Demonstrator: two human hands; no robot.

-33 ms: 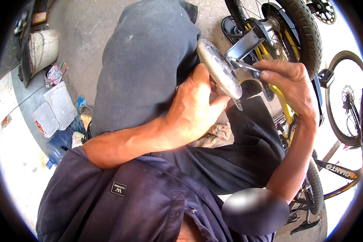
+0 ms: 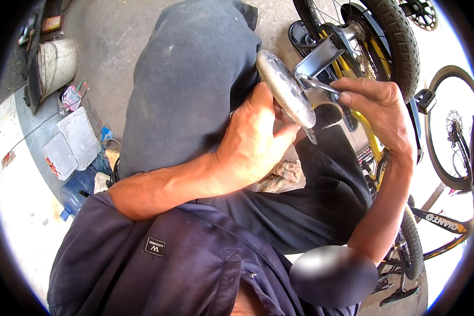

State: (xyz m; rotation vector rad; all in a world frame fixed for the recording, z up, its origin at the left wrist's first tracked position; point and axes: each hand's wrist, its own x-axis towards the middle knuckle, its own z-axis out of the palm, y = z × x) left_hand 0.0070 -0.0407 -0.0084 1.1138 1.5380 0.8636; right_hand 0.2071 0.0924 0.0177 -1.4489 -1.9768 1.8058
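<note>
My left hand [image 2: 255, 134] is closed round the edge of a small, scuffed, pale wheel with a metal bracket, which looks like a training wheel [image 2: 285, 87]. The wheel is tilted, and my thumb and fingers partly disappear behind it. A grey angled metal bracket [image 2: 318, 59] stands out from the wheel's far side. Between thumb and fingers, my right hand [image 2: 380, 108] grips a slim metal wrench [image 2: 321, 86]. The wrench's far end meets the bracket near the wheel's hub; the exact contact is too small to make out.
Right beside my hands is a yellow and black bicycle with a knobbly tyre [image 2: 405, 47]. Another bicycle wheel [image 2: 453, 126] stands farther right. A crumpled cloth [image 2: 282, 175] lies between my legs. Leftward are a white bucket [image 2: 58, 66], pale blocks [image 2: 76, 137] and a blue water bottle [image 2: 76, 192].
</note>
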